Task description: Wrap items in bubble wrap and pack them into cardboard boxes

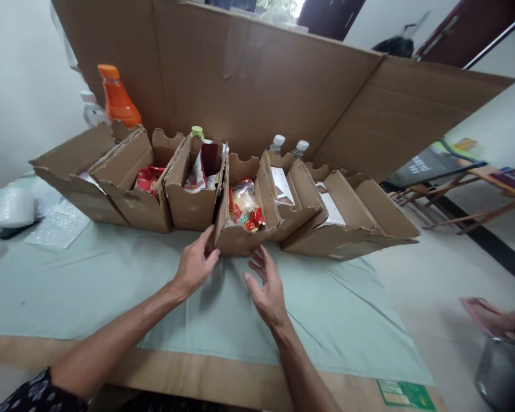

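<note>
A row of open cardboard boxes stands on a pale green cloth. The middle box holds a red and yellow snack packet. My left hand touches that box's front left corner with its fingertips, fingers slightly curled, holding nothing. My right hand hovers just in front of the same box, fingers apart and empty. Neighbouring boxes hold a red packet, a pouch and white cards.
A large cardboard sheet stands behind the boxes. An orange bottle rises at the back left, two white-capped bottles behind the middle. Bubble wrap lies at the left. Another person's foot in a pink sandal is on the floor at right.
</note>
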Action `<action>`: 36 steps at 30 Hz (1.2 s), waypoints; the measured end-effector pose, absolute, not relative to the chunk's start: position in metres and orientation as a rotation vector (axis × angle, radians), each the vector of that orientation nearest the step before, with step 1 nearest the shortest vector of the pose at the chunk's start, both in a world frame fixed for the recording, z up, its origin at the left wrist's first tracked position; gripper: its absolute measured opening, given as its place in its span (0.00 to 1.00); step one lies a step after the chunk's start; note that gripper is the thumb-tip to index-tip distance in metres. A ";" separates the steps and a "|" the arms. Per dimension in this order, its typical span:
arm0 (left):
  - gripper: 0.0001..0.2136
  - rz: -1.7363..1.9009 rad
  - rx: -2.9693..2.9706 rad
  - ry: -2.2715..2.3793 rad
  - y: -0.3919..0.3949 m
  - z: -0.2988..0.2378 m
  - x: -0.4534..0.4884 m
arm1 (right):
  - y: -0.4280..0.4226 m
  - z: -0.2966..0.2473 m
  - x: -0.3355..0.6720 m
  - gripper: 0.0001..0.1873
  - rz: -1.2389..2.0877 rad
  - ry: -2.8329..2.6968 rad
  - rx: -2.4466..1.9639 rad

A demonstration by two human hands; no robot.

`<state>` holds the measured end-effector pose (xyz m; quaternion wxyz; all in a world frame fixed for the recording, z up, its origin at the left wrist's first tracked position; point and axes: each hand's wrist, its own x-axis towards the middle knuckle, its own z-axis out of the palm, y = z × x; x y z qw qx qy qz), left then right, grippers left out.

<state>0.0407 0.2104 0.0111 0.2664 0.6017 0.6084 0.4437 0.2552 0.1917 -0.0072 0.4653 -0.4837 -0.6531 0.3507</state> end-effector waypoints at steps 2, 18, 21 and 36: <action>0.31 1.286 1.499 1.613 0.223 0.010 0.046 | 0.207 -0.007 0.257 0.39 0.878 -1.655 -1.167; 0.23 1.204 1.759 1.432 0.220 -0.035 0.060 | 0.292 0.108 0.294 0.23 0.226 -1.838 -1.506; 0.21 1.178 1.805 1.432 0.219 -0.038 0.061 | 0.305 0.109 0.291 0.12 0.203 -1.884 -1.532; 0.19 1.188 1.803 1.392 0.222 -0.044 0.064 | 0.300 0.134 0.224 0.08 -0.557 -2.352 -1.095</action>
